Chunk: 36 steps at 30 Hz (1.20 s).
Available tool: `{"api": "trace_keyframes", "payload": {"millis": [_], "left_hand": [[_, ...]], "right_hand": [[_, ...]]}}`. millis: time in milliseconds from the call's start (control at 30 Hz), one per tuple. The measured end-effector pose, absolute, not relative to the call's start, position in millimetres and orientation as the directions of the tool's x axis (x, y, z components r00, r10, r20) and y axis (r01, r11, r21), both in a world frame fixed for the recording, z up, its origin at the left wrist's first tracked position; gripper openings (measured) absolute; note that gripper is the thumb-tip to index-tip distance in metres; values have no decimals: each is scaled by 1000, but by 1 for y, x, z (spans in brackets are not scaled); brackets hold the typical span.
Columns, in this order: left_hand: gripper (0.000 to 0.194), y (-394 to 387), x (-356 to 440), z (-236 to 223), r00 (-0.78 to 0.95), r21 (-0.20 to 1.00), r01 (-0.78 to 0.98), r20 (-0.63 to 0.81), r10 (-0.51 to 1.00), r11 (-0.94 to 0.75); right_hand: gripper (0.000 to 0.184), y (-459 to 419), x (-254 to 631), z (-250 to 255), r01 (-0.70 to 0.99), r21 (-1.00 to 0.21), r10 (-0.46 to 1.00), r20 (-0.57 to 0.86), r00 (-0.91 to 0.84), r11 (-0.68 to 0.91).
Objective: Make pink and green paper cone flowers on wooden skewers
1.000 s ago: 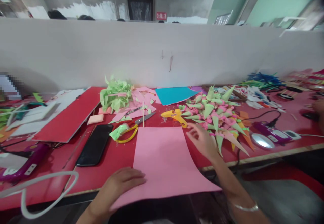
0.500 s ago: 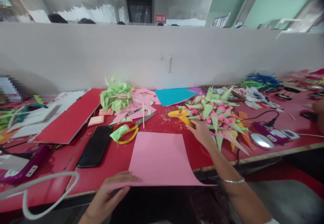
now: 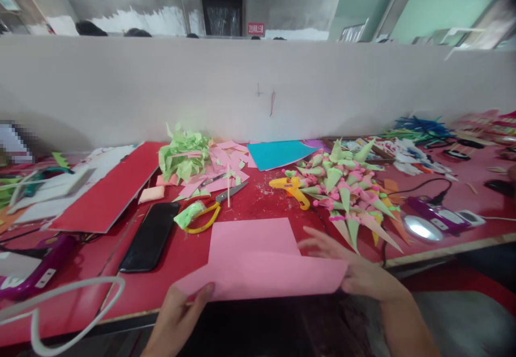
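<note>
My right hand [image 3: 363, 273], now off the yellow glue gun [image 3: 291, 187] right of centre, is pinching the pink sheet's [image 3: 278, 279] right corner at lower centre; my left fingers [image 3: 205, 293] are clamping its left. The near edge is curling up, so both hands are working the paper.

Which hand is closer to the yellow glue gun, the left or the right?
Right. The right hand is at the pink paper's right end, below and right of the glue gun. The left hand is farther away, at the paper's near-left corner.
</note>
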<state>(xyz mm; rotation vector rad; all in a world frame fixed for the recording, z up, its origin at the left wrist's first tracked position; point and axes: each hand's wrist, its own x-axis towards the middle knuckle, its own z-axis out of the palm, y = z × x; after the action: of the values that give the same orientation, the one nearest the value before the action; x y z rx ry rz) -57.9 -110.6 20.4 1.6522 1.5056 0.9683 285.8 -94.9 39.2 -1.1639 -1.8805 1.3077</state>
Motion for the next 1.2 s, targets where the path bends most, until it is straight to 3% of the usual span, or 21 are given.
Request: {"api": "trace_keyframes", "payload": {"millis": [67, 167, 300, 367, 467, 567, 700, 833, 933, 1067, 1200], "left_hand": [[34, -104, -45, 21, 100, 819, 562, 75, 992, -119], [40, -94, -30, 18, 107, 704, 702, 45, 993, -107], [31, -89, -27, 9, 3, 410, 911, 81, 997, -36], [39, -88, -28, 3, -11, 295, 955, 133, 991, -29], [46, -89, -31, -4, 27, 227, 971, 220, 975, -78], [51, -91, -32, -6, 46, 234, 964, 315, 948, -125], [56, -95, -33, 4, 179, 213, 937, 388, 904, -277], [58, -98, -28, 13, 562, 124, 795, 218, 798, -594], [60, -97, -23, 13, 673, 129, 717, 131, 728, -685], [57, -92, -20, 11, 539, 204, 798, 178, 823, -567], [76, -89, -23, 9, 193, 499, 817, 237, 952, -290]], "right_hand": [[76, -106, 279, 34, 249, -968, 886, -94, -455, 25], [51, -106, 259, 24, 342, -935, 950, -186, -250, -93], [35, -97, 236, 17, 477, -875, 986, -138, -88, -80], [32, -95, 228, 14, 605, -794, 997, -77, 6, -65], [29, -92, 219, 10, 800, -588, 992, -41, 117, -119], [26, -89, 215, 6, 843, -508, 984, -76, 162, -178], [32, -91, 217, -1, 765, -622, 985, -65, 162, -167], [45, -94, 220, -4, 754, -638, 984, -34, 176, -157], [45, -92, 220, -3, 733, -663, 985, -45, 166, -153], [47, -82, 219, 4, 603, -787, 984, -25, 179, -130], [53, -76, 221, 16, 334, -942, 975, 39, 217, -37]]}}
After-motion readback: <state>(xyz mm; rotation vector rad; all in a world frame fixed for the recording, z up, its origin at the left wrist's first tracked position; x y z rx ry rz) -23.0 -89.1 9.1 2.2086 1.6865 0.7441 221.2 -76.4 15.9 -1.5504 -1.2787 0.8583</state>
